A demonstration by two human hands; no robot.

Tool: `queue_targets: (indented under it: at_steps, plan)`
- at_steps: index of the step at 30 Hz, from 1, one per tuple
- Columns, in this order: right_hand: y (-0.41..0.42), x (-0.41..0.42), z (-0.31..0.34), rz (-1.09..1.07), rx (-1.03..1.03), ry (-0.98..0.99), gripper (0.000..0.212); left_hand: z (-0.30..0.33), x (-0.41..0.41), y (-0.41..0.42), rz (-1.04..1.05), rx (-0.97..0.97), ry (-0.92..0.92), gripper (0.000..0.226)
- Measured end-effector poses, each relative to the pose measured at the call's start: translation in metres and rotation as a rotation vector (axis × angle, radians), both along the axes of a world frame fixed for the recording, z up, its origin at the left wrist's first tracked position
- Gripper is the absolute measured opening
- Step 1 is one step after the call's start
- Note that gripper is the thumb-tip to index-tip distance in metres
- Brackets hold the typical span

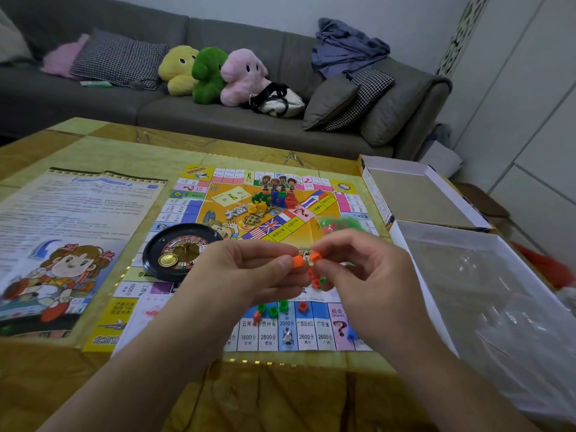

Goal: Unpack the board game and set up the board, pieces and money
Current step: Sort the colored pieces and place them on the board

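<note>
**Small houses being pulled apart over the board**

The table [93, 145] carries the board [327, 325], spread flat in the middle. The empty box [414, 198] sits at the right, out of the way. The spinner wheel [179, 251] rests on the board's left part. Pawns [274, 198] cluster at its centre. Left hand [249, 275] and right hand [367, 275] each pinch an orange house [298, 261], seemingly separating stuck pieces; others [282, 305] lie loose below.

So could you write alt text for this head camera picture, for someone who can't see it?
Two hands, the left hand and right hand, each pinch a small orange piece above a colourful game board on a table. A black roulette wheel sits on the board, a rules sheet lies left, open box halves right.
</note>
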State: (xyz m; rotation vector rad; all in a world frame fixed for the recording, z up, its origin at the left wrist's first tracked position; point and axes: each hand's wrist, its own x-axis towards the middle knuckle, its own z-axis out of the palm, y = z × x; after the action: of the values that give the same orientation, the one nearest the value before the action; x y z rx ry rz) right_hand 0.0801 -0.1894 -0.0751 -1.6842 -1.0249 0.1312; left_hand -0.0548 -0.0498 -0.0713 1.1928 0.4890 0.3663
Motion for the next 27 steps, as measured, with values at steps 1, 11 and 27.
queue_targets:
  at_steps: [1, 11, 27]
  plan:
    - [0.0, 0.0, 0.001, 0.006, 0.005, 0.025, 0.032, 0.0, 0.0, 0.0, 0.0, 0.003, -0.001, 0.023]
    - [-0.002, 0.002, 0.006, 0.024, -0.11, -0.28, 0.016, 0.0, 0.001, -0.004, -0.04, 0.129, 0.007, 0.019]
    - [-0.005, 0.004, 0.008, 0.166, 0.036, -0.068, 0.019, 0.002, -0.004, 0.0, -0.188, -0.004, -0.035, 0.028]
